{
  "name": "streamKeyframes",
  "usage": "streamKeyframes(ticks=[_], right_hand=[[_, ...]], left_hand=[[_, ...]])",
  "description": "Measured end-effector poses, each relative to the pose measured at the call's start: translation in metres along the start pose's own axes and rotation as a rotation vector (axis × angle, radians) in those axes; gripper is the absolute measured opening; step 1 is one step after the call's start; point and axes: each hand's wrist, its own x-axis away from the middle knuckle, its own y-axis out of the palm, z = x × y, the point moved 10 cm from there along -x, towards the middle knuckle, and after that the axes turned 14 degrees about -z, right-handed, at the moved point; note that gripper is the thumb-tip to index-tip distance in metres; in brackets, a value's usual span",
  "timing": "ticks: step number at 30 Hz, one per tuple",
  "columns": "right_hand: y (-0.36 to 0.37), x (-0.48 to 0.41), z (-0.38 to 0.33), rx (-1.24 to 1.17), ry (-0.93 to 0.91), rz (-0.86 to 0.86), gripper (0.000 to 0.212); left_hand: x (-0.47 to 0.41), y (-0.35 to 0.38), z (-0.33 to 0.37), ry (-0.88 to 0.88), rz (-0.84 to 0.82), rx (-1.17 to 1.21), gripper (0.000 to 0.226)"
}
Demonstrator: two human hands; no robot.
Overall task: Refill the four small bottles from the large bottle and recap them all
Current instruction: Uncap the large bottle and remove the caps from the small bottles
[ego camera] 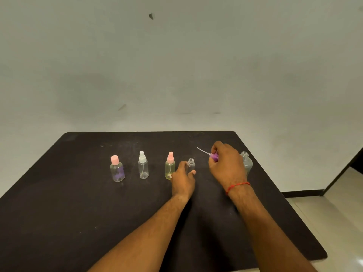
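Observation:
Several small bottles stand in a row on the black table [78, 203]. From the left come a clear bottle with a pink cap [117, 169], a clear spray bottle with a white top [143, 165] and a yellowish spray bottle with a pink top [170, 166]. My left hand [183, 179] grips the uncapped clear small bottle [191, 163], which stands upright. Just to its right my right hand [225, 163] holds a purple spray cap [213, 157] above the table, its thin dip tube pointing up and left. Behind that hand stands the large clear bottle [247, 162], uncapped and partly hidden.
The table's right edge runs close behind the large bottle, with tiled floor [334, 213] beyond it. A pale wall [176, 65] rises behind the table's far edge. A red thread is tied round my right wrist [237, 186].

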Motion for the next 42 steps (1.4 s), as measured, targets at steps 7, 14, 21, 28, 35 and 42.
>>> streamKeyframes(ticks=[7, 14, 21, 28, 35, 42], right_hand=[[0.076, 0.013, 0.026, -0.032, 0.154, -0.147, 0.013], [0.117, 0.006, 0.041, -0.038, 0.222, -0.202, 0.012], [0.122, -0.002, 0.046, -0.099, 0.245, -0.201, 0.014], [0.118, 0.005, 0.049, -0.137, 0.248, -0.170, 0.030], [0.096, 0.013, 0.035, -0.145, 0.180, -0.062, 0.024], [0.066, 0.007, -0.008, -0.232, -0.011, 0.051, 0.020]], left_hand=[[-0.008, 0.007, -0.004, 0.029, -0.008, 0.107, 0.023], [-0.012, 0.006, -0.012, 0.013, -0.005, 0.129, 0.030], [-0.014, 0.007, -0.014, -0.011, -0.003, 0.132, 0.033], [-0.008, 0.006, -0.013, 0.000, -0.022, 0.123, 0.035], [0.014, -0.003, -0.006, 0.039, 0.008, 0.081, 0.029], [0.046, -0.053, 0.002, 0.102, 0.263, 0.092, 0.006]])
